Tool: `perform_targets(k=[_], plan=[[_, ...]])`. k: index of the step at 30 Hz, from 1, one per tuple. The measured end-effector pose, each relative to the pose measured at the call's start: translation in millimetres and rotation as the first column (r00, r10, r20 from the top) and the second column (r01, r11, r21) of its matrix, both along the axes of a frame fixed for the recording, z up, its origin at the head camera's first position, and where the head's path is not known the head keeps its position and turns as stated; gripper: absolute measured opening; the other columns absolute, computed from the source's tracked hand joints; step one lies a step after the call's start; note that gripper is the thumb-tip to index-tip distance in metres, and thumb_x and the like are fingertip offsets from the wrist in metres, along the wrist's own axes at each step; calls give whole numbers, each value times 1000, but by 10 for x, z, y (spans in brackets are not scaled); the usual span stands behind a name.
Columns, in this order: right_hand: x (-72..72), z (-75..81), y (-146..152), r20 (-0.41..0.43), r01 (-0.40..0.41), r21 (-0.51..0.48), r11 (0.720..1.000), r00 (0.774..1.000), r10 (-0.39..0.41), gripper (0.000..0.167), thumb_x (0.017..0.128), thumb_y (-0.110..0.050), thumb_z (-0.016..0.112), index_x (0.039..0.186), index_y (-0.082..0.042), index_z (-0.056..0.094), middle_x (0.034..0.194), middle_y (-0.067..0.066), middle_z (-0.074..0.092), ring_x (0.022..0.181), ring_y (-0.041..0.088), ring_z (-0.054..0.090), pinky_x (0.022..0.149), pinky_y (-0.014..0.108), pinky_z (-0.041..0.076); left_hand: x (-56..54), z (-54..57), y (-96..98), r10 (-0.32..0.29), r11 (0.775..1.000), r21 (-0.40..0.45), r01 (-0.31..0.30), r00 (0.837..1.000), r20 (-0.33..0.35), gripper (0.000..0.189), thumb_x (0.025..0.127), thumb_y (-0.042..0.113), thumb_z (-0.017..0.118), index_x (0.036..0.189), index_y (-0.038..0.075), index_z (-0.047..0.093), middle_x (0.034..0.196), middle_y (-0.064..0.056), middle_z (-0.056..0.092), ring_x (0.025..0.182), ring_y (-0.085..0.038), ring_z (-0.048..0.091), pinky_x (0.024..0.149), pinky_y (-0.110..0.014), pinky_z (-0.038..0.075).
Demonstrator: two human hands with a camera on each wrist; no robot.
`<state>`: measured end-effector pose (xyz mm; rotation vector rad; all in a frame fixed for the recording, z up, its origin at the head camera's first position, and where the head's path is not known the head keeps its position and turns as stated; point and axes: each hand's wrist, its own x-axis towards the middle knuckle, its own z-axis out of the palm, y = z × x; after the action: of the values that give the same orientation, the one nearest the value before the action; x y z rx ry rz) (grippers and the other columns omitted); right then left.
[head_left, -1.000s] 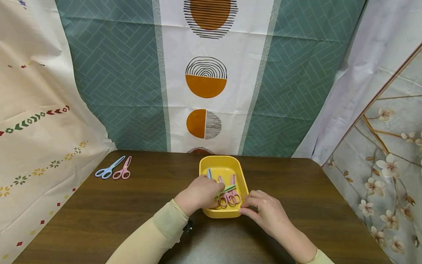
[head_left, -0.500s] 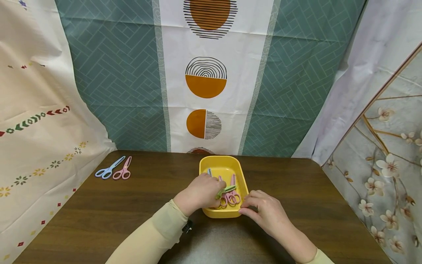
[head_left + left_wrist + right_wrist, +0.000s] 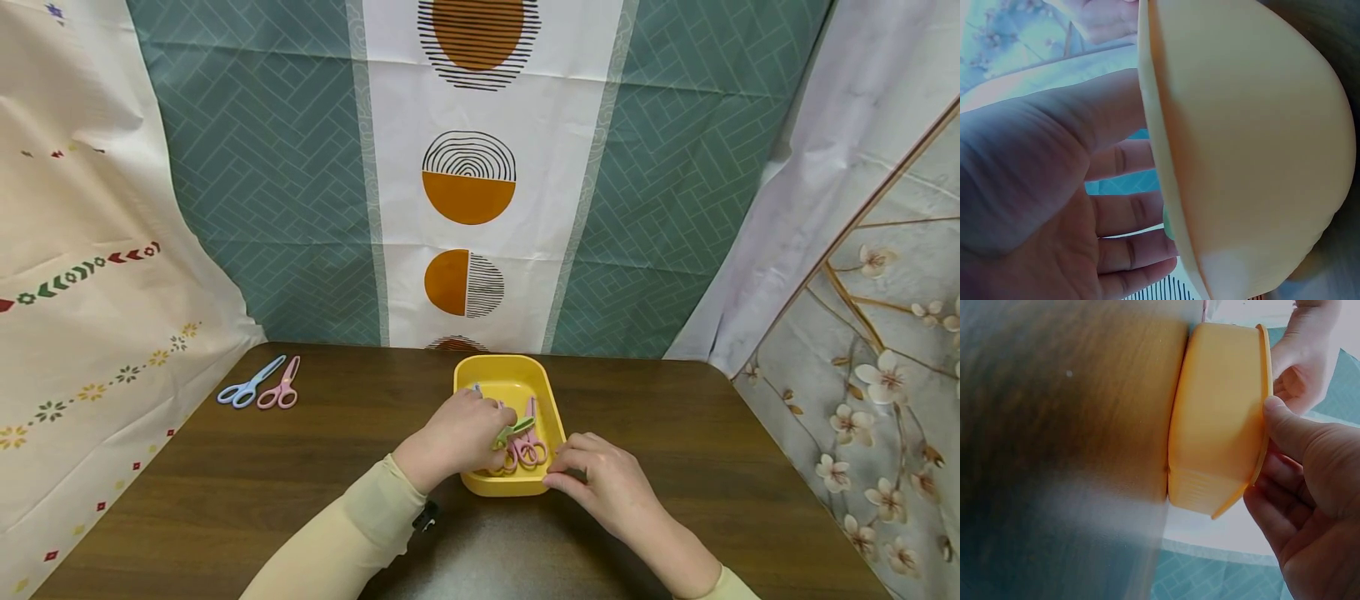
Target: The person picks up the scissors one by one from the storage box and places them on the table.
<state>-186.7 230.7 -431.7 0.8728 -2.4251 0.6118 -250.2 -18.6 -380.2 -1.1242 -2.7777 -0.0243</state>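
Note:
A yellow plastic bin (image 3: 508, 488) stands on the table with several children's scissors inside. My left hand (image 3: 467, 429) reaches over its left rim, fingers down among them. Beside those fingers lie green scissors (image 3: 524, 426), partly covered by the hand. Pink scissors (image 3: 532, 408) lie against the right side, and a blue tip (image 3: 477, 387) shows past the knuckles. In the left wrist view, the bin wall hides the fingertips, so I cannot tell whether they grip anything. My right hand (image 3: 1329, 481) pinches the rim at the near right corner, thumb outside.
Blue scissors (image 3: 243, 392) and pink scissors (image 3: 281, 392) lie side by side at the table's far left. The dark wooden table (image 3: 337, 433) meets a patterned cloth (image 3: 300, 208) at its back edge, with more cloth hanging on both sides.
My left hand has shifted slightly deeper over the bin, covering more of the blue, green and pink scissors. The right hand and the bin have stayed in place.

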Motion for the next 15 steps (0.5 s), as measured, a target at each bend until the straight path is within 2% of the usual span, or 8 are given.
perform_targets(k=[6,15], plan=[[4,8,-5,29,15,6,1000,999,-15,20,83,-23,97,90,-30,81,94,-23,67,89,1,62,75,30,59,27,29,15,1,1000,17,-1,999,-38,30,89,38,87,108,17,79,89,3,72,79,-18,57,88,-40,53],[11,19,-15,38,20,6,1000,999,-20,20,83,-23,97,89,-31,80,93,-24,66,88,1,61,75,30,58,68,68,31,34,999,14,-33,999,-24,40,89,41,89,120,18,79,100,0,75,89,-20,61,101,-44,52]])
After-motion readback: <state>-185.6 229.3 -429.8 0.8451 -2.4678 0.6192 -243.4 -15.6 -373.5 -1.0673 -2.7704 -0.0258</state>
